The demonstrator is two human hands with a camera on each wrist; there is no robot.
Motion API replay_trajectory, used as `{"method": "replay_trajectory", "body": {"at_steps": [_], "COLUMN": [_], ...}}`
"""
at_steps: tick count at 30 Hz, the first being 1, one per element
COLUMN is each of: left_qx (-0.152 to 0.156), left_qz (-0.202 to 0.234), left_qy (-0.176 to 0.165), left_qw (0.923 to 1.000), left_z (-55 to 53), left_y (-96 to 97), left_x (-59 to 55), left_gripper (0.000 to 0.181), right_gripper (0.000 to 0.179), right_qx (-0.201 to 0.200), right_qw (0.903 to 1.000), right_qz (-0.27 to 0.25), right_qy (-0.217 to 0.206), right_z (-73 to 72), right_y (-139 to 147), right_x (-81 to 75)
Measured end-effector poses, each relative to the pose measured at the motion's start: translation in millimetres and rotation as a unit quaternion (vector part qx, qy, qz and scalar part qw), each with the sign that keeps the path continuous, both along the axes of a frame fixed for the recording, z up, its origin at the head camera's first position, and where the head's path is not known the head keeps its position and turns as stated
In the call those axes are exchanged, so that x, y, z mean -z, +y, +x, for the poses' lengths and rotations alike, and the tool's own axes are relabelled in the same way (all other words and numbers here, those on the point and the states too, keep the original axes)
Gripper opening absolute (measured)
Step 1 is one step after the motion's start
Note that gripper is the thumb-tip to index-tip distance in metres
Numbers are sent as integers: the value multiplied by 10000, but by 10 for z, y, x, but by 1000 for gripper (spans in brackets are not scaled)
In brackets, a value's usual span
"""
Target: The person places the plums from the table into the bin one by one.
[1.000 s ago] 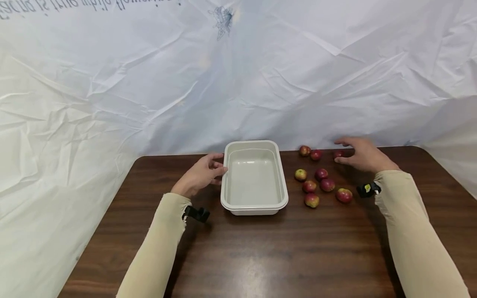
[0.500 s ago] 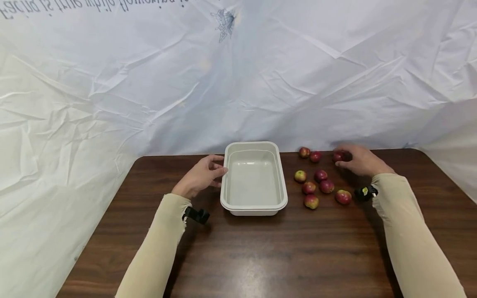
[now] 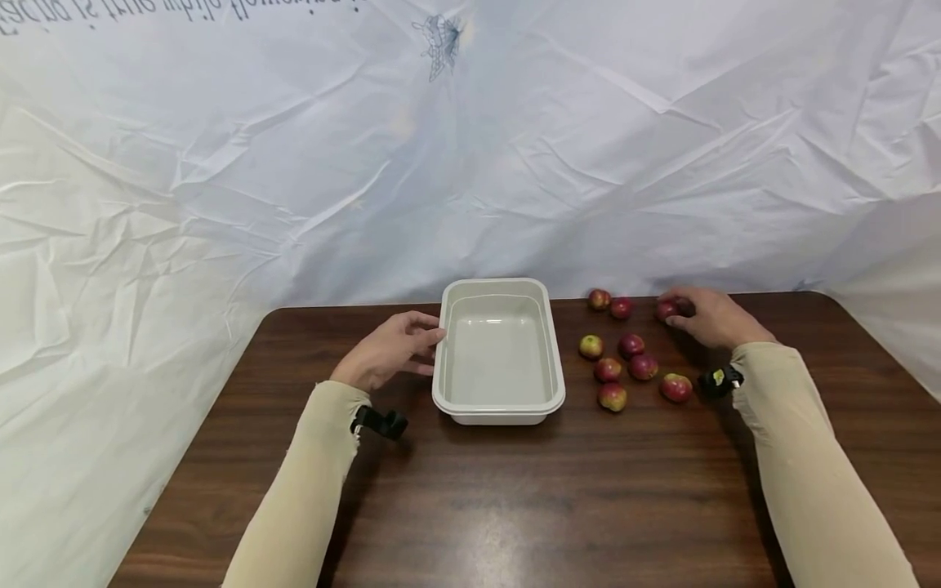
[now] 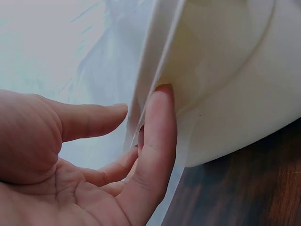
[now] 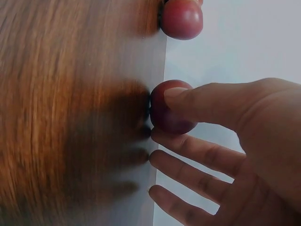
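Observation:
A pale, deep rectangular tray (image 3: 500, 407) stands on the table with its inside bare. My left hand (image 3: 390, 347) is at its left side; in the left wrist view the index finger (image 4: 160, 136) touches beneath the rim, while the thumb stays loosely beside the edge. At the back right, my right hand (image 3: 716, 318) pinches a small dark red apple (image 5: 167, 115) between thumb and fingers. That apple still sits on the tabletop. The other three right fingers are spread beneath it in the right wrist view.
Several more small apples, red to yellow, lie between the tray and my right hand, such as a yellowish one (image 3: 591, 346) and a red one (image 3: 675, 388). The brown wooden table (image 3: 470, 498) ends at a white sheet (image 3: 588, 163) behind.
My right hand moved slightly left and its thumb and fingers came together around the back apple. The left hand stays by the tray, which has barely shifted.

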State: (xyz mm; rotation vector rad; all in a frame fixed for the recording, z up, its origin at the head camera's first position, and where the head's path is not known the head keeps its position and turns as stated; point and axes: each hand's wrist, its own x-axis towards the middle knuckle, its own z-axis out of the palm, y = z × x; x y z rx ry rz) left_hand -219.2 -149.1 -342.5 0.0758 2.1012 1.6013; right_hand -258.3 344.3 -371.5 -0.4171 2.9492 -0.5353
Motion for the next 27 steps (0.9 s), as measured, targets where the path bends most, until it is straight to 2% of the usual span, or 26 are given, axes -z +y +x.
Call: {"method": "replay_trajectory", "body": {"at_steps": [11, 27], "left_qx": [177, 242], "left_qz": [53, 121], "left_qy": [-22, -24], "left_qw": [9998, 9996], "left_z": [-13, -2], "left_y": [-27, -35], "left_x": [-15, -6], "left_gripper": [45, 47], "right_gripper": [29, 38], "right_qx": [73, 306], "right_qw": [9998, 9992], "right_qz": [-145, -164], "right_qy": [86, 220], "right_z": [3, 84], "right_y": [-2, -81], "right_x": [-33, -228]}}
